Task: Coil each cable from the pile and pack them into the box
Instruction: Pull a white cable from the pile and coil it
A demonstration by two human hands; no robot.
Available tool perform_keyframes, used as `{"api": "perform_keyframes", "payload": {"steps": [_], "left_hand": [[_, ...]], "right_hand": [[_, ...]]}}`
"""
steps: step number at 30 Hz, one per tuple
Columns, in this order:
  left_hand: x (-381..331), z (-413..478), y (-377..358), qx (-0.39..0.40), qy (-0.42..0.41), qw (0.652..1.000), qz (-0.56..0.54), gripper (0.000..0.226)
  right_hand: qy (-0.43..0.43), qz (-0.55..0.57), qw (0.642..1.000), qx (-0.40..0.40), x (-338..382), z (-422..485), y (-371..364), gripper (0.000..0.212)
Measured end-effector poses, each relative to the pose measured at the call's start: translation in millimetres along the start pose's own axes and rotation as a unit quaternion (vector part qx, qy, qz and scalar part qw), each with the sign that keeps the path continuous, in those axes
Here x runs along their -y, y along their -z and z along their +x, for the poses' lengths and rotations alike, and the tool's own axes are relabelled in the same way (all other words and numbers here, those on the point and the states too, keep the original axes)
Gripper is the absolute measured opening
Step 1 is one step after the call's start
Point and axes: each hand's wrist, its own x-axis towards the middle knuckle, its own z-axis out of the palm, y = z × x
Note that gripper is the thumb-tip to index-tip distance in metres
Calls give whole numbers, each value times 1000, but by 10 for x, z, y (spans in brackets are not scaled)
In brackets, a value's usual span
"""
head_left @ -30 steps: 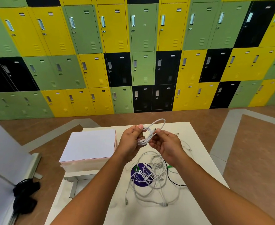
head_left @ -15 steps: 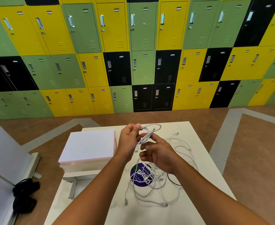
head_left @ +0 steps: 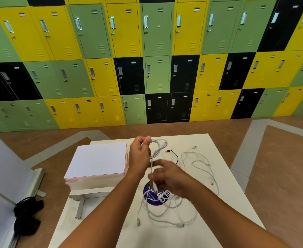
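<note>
1. the left hand (head_left: 141, 154) is raised above the far part of the pale square table (head_left: 218, 221). its grip, thumb against forefinger, is clamped on the top of a thin white cable (head_left: 159, 149) gathered into a small loop.
2. from that loop one strand hangs down to the right hand (head_left: 168, 176), which is lower and nearer. this hand is blurred, but its grip looks curled round the strand, with the cable's plug end poking out just below the fingers.
3. under the right hand a tangled pile of white cables (head_left: 165, 210) lies on the table, partly over a round purple sticker (head_left: 151, 196).
4. another long white cable (head_left: 200, 161) sprawls on the table to the right of the hands. a thin black cable (head_left: 175, 154) lies beyond them, near the held loop.
5. a closed white rectangular box (head_left: 97, 160) with pinkish edges stands at the table's left side, just beside the left wrist.
6. behind the table a brown floor (head_left: 281, 176) runs to a wall of yellow, green and black metal lockers (head_left: 156, 51).
</note>
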Motion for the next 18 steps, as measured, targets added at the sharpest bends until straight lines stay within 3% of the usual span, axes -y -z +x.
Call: {"api": "perform_keyframes", "payload": {"steps": [3, 10, 13, 16, 18], "left_hand": [[-27, 79, 40, -25, 22, 999, -39, 25], [17, 15, -22, -44, 45, 996, -60, 28], [10, 16, -31, -46, 42, 997, -52, 28], [9, -3, -31, -46, 37, 998, -39, 28], [9, -51, -62, -39, 36, 997, -51, 28]], "right_hand": [[-19, -108, 993, 51, -178, -75, -34, 13], [-28, -246, 968, 34, -94, -65, 30, 24], [2, -102, 995, 3, 36, -19, 55, 43], [19, 90, 995, -38, 139, 57, 55, 35], [19, 110, 992, -61, 160, 89, 27, 30]]}}
